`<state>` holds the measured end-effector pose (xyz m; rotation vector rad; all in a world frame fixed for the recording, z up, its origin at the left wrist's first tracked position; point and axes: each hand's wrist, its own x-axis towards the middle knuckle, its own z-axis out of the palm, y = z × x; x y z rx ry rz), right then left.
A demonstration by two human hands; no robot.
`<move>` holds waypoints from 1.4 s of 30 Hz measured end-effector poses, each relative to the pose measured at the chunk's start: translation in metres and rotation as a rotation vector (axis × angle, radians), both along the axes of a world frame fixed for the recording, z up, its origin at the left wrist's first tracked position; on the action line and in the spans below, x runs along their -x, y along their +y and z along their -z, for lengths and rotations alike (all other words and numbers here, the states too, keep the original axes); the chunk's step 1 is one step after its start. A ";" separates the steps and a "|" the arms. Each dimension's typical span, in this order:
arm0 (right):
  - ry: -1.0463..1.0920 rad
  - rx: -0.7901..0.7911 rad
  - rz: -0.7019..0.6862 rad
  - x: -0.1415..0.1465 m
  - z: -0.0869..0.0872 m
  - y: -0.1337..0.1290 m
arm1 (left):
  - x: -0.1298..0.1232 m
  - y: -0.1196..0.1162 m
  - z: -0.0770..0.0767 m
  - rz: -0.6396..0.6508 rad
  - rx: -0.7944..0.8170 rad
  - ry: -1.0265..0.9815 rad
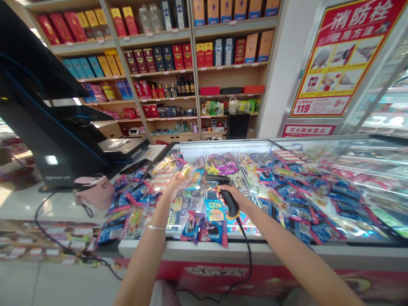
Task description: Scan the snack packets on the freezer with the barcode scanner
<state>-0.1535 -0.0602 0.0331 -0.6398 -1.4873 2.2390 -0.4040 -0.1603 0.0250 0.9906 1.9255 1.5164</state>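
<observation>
Black with orange trim, a corded scanner [231, 207] sits in the right hand [237, 196], fingers wrapped around its handle below the head, a grip that probably leaves the front unobstructed. Its head seems turned towards the left hand [174, 182], which pinches a clear packet [186, 171] with something yellow and orange inside; holding it near the end likely leaves most of the wrapper exposed, though I cannot tell which printed side faces the scanner. The two are close but apart, both raised over the glass-topped freezer [194, 245]. From the handle's base the cable [249, 255] hangs down the freezer's front, slack enough, I judge, to let the wrist turn freely. Loose blue-and-pink packets [295, 204] lie heaped on the right of the glass, and a smaller pile [135, 191] lies on the left; the broad flat top presumably serves as a handy surface within arm's reach. Two more wrappers [213, 230] rest side by side at the near edge. Beside the left pile, a pink cup [95, 193] stands on the white counter [60, 208] in front of the black terminal [54, 140], perhaps tucked there to keep it off the glass.
</observation>
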 end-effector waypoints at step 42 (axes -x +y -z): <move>-0.061 -0.439 -0.037 -0.003 -0.007 -0.005 | -0.017 0.015 0.006 0.048 -0.146 -0.208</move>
